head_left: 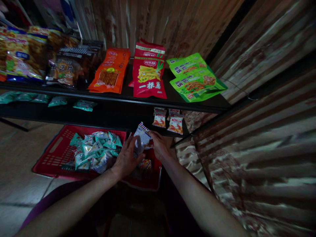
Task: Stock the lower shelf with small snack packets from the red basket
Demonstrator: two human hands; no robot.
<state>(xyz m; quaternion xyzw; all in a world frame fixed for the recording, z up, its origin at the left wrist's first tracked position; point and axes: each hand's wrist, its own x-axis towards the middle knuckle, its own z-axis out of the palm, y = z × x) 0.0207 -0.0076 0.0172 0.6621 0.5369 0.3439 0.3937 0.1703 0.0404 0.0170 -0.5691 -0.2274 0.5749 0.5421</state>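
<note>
As a small white, stripe-ended plastic packet (143, 135) was held above the red plastic basket (156, 171), long axis aimed toward the black lower shelf (120, 115), its right edge was pinched by the right hand (159, 144); left hand (126, 158) alongside, grip unclear.

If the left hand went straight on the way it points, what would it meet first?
The left hand would likely first meet the striped-edge snack packet just ahead; beyond that, perhaps the black lower shelf, though depth is unclear.
</note>
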